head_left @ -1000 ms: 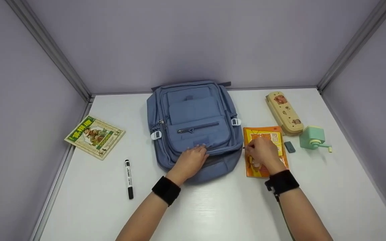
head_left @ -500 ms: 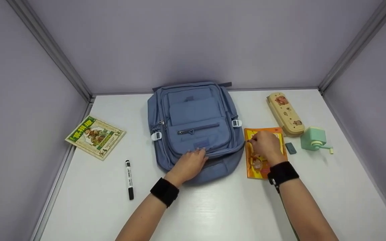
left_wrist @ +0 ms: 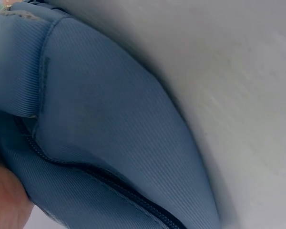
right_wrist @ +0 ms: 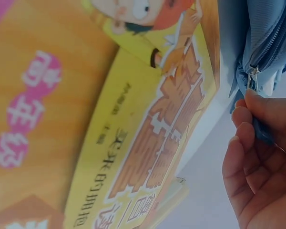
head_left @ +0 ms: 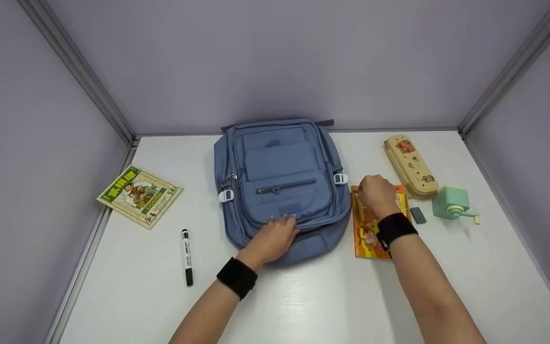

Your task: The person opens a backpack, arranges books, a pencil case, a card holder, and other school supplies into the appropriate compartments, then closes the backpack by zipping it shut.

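A blue backpack lies on the white table, front side up. My left hand holds its lower front edge, fingertips on the fabric; the thumb is hidden in the head view. In the left wrist view the bottom panel and a dark zipper fill much of the picture. At the bag's right side my right hand pinches a zipper pull between thumb and fingers, above an orange and yellow book. The zipper slider shows in the right wrist view.
Right of the book are a cream pencil case, a dark eraser and a green crank pencil sharpener. A green and cream book and a black and white marker lie left. Walls enclose the table.
My right hand has moved up along the bag's right side, away from me, with the zipper pull. The left hand has stayed at the bag's lower edge. The head view has shifted slightly.
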{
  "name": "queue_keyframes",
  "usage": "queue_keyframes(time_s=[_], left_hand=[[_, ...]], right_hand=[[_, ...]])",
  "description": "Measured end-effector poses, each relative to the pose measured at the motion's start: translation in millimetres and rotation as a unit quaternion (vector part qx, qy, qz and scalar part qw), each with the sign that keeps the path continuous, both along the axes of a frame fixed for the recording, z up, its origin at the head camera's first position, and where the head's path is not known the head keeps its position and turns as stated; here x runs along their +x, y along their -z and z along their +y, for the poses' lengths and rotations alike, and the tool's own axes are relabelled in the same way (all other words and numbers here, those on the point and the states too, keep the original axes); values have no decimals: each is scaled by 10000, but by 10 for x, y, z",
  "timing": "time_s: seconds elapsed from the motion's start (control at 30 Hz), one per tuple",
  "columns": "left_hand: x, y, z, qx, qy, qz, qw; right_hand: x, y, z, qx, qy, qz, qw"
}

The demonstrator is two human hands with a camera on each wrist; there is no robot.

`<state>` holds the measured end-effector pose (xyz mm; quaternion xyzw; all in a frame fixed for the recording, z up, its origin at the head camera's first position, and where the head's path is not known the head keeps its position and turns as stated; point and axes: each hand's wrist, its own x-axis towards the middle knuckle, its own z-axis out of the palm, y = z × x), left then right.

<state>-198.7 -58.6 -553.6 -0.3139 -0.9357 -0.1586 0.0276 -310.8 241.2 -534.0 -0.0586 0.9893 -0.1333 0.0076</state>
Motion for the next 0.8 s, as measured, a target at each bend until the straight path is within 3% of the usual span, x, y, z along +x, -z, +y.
queue_keyframes(time_s=[0.27, 0.53, 0.8], left_hand=[[0, 0, 4, -12, -34, -234, 9997], [3, 27, 12, -91, -13, -202, 9998], [10, 27, 14, -283, 98, -81, 9995]], right_hand=[[-158, 14, -97, 235, -6, 433, 9988], [-229, 98, -153, 1, -81, 1082, 9941], [-272, 187, -210, -161, 309, 1411, 9894]])
